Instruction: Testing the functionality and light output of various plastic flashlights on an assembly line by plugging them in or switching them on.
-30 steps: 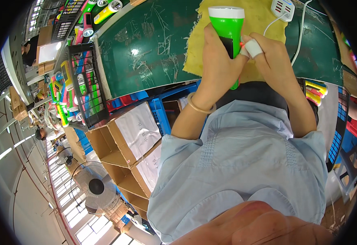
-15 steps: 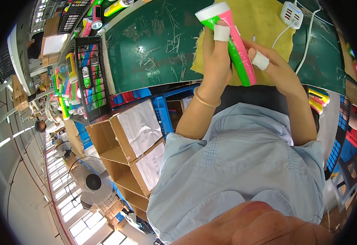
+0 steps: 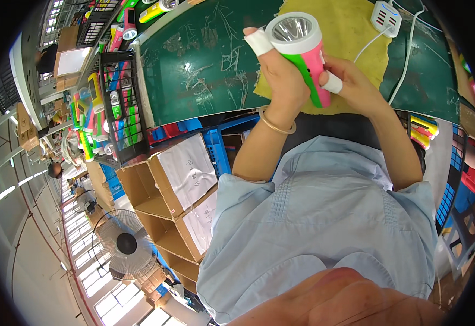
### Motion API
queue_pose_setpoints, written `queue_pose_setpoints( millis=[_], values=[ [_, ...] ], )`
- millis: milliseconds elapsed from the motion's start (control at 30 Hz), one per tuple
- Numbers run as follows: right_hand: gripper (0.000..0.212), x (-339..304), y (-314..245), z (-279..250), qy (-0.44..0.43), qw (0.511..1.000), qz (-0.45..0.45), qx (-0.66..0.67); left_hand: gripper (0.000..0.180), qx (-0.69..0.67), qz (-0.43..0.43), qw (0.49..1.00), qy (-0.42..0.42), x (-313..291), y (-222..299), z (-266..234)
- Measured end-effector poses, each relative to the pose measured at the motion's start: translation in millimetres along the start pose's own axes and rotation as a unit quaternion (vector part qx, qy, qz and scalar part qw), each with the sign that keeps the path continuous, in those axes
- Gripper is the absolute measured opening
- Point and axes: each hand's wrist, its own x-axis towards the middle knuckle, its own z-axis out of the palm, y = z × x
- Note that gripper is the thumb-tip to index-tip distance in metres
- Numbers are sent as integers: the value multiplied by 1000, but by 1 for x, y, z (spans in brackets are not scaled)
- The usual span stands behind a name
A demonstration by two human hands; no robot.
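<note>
A pink and green flashlight (image 3: 308,61) with a white head ring is tilted so that its silver reflector faces up toward me. My left hand (image 3: 284,76) is closed around its left side, the white-taped thumb sticking out beside the head and the fingers hidden behind the body. On the other side, my right hand (image 3: 357,87) grips the lower body, its taped thumb against the pink side. A thin white cable (image 3: 369,46) runs down behind the right hand, where its end is hidden. Beneath lies a yellow cloth (image 3: 346,32) on the green tabletop (image 3: 194,70).
A white USB charging hub (image 3: 385,19) sits at the far right. Left of the table stands a black basket (image 3: 122,108) full of colourful flashlights. Cardboard bins (image 3: 164,190) are below it, with a fan (image 3: 126,243) beyond. More yellow flashlights (image 3: 425,130) lie at the right.
The flashlight has turned, its head tipping toward me so the reflector now shows. My left thumb has moved off its body and out to the left.
</note>
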Motion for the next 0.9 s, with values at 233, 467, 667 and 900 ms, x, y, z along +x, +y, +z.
queue_pose_setpoints(
  millis=[233,467,667,900],
  values=[
    [40,-17,-6,6,252,856,-194,-408,60,-361,-186,903,-142,14,14,-10],
    [36,-17,2,14,325,744,-279,-512,56,-406,-197,884,-122,0,-1,-7],
    [36,-12,-5,8,194,894,-224,-336,61,-318,-138,934,-88,5,2,-7],
    [43,-3,-1,-7,25,996,-22,-87,79,-223,-112,963,-99,0,5,-1]
  ],
)
